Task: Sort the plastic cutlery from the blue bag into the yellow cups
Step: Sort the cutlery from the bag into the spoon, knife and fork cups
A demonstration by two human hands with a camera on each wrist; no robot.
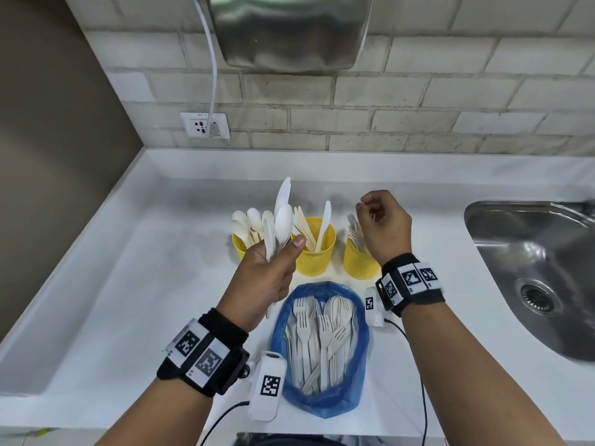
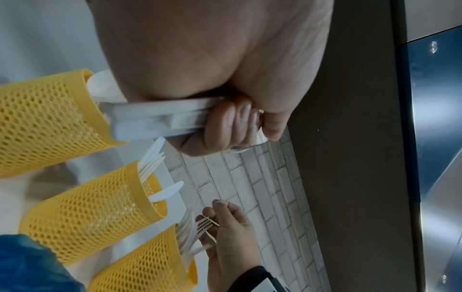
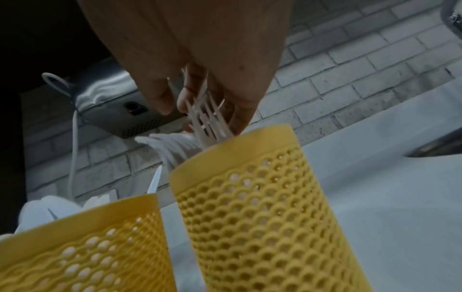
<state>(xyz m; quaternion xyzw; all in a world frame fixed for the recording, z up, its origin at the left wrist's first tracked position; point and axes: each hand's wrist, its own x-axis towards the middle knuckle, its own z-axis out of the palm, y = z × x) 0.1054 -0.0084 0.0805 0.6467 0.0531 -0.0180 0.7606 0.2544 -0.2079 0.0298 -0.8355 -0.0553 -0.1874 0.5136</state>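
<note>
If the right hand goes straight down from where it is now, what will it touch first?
Most likely the forks standing in the right yellow cup. The right hand hangs just above them, its fingertips close to the tines; whether they already touch is unclear.

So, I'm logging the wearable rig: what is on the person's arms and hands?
Both forearms are bare. Each wrist carries a black band with white tags printed in black square codes. A white tagged box hangs under each wrist, trailing a thin black cable.
</note>
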